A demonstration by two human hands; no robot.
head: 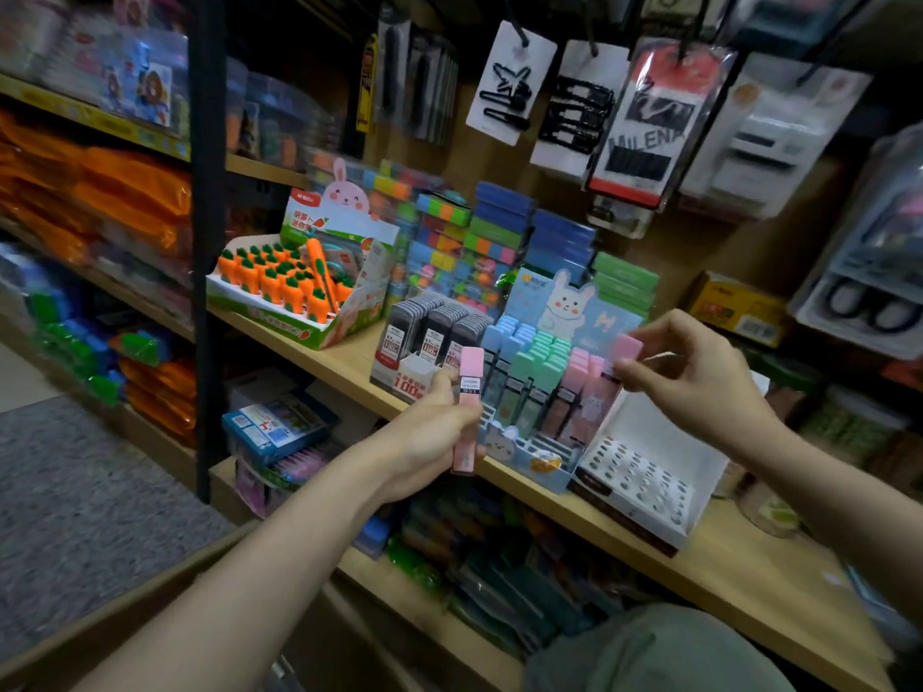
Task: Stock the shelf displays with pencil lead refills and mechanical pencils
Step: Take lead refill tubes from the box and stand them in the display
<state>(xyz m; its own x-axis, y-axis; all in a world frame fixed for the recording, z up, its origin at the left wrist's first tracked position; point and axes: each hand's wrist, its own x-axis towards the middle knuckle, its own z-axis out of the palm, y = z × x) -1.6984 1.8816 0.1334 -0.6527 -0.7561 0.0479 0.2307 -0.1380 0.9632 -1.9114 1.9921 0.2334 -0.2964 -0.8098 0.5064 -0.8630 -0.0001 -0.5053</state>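
My left hand (433,432) grips a pink lead refill case (468,407), held upright in front of the shelf. My right hand (699,377) pinches a second pink lead refill case (626,353) by its lower part, just above the pink row of the bunny display box (544,462). That blue box holds rows of blue, green and pink refill cases. To its left stands a display of dark grey lead refills (434,337). On its right a white display tray with empty holes (644,472) sits on the wooden shelf (749,566).
A carrot-shaped item display (294,287) stands at the left on the same shelf. Stacked coloured boxes (499,227) fill the back. Hair clip cards (579,102) hang above. Packed goods lie on the lower shelf (499,566). A grey floor mat (75,491) lies at the left.
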